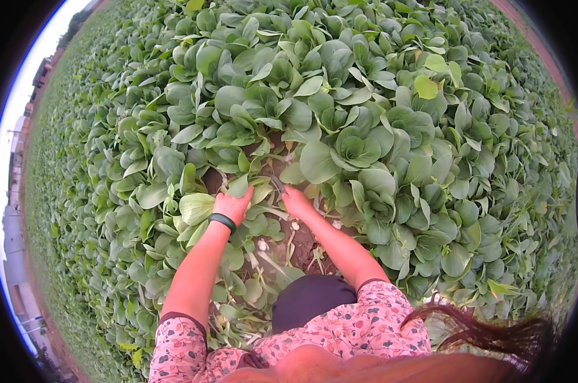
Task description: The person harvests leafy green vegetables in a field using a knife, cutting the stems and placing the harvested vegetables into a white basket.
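Observation:
My left hand, with a dark band at the wrist, grips a bok choy plant whose pale green leaves spread to the left of the knuckles. Its stem is hidden by the hand, and a leaf covers some of the fingers. Close by on the right, my right hand is closed around a small knife. The dark blade points up and left among the stalks, and the handle is hidden in the fist.
Dense standing bok choy surrounds the hands ahead and on both sides. Cut stumps and loose leaves lie on the brown soil between my arms. My dark-clad knee is just below. Buildings line the far left edge.

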A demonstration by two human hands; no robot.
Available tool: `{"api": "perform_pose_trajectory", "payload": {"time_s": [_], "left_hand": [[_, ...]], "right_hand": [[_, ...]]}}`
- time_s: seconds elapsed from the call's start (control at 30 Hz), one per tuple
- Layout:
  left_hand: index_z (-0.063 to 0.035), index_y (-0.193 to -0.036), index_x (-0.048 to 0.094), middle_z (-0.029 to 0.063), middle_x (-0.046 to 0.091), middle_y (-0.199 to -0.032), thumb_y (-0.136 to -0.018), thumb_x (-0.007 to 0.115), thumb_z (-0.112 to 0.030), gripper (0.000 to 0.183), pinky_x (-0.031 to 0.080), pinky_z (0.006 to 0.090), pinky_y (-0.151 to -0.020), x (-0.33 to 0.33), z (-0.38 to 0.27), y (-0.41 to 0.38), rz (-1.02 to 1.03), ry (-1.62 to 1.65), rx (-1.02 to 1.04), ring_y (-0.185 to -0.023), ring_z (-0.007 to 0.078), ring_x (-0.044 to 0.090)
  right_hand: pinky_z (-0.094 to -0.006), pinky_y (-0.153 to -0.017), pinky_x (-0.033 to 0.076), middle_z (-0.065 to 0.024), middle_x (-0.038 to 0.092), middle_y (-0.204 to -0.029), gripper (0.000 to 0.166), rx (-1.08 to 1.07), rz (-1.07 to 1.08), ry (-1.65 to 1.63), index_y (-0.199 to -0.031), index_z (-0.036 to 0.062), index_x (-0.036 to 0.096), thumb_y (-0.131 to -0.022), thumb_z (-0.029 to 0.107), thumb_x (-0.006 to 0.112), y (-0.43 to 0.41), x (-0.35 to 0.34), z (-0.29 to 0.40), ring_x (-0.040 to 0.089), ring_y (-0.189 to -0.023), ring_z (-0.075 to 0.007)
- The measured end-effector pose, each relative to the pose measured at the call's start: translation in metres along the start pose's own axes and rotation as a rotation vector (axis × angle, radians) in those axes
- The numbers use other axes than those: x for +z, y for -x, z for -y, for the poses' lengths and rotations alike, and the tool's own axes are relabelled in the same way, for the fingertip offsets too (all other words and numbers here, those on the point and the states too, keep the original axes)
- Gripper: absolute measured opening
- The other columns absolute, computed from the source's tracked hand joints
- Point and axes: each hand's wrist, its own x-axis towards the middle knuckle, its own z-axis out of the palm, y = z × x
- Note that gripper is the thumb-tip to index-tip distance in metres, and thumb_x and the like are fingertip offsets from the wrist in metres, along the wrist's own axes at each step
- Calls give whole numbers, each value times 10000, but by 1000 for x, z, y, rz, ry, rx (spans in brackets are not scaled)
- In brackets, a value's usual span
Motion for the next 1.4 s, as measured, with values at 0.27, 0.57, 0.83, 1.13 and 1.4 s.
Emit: {"api": "perform_pose_trajectory", "payload": {"time_s": [0.27, 0.57, 0.83, 1.13, 1.4], "left_hand": [[-199, -1344, 401, 66, 604, -1098, -688, 727, -185, 733, 462, 426, -752, 19, 4, 3, -147, -21, -30, -1008, 269, 581], [-283, -1471, 231, 112, 591, -1086, -680, 695, -151, 927, 487, 412, -732, -28, 1, -4, -73, -99, 125, -928, 303, 596], [-187, -1491, 126, 181, 520, -1208, -663, 708, -176, 1012, 502, 457, -830, -35, 34, -29, -55, 97, -321, -1015, 354, 592], [-128, -1372, 324, 147, 525, -1190, -677, 708, -184, 796, 490, 458, -858, -13, 47, -16, -58, 142, -326, -1070, 340, 564], [-110, -1238, 413, 161, 538, -1143, -668, 695, -133, 637, 492, 452, -841, -4, 57, 1, -64, 235, -399, -1013, 356, 580]], "right_hand": [[-494, -817, 464, -224, 632, -1003, 297, -103, 55, 219, -1114, 54, 560, -898, 242, 480, -2, -6, 19, 590, -962, -417], [-516, -787, 463, -251, 625, -957, 254, -175, -119, 172, -1022, 25, 577, -857, 190, 476, -6, -13, 22, 584, -931, -435], [-417, -554, 502, -173, 634, -735, 267, 170, 140, -197, -1106, 26, 525, -911, 191, 446, -26, -3, 61, 621, -564, -293], [-382, -379, 434, -138, 566, -615, 163, 158, 179, -443, -983, 9, 528, -855, 65, 443, -59, 10, 39, 546, -420, -241], [-469, -639, 488, -191, 638, -856, 216, -8, 152, 97, -1026, 31, 551, -839, 127, 505, -32, -6, 62, 616, -731, -368]]}}
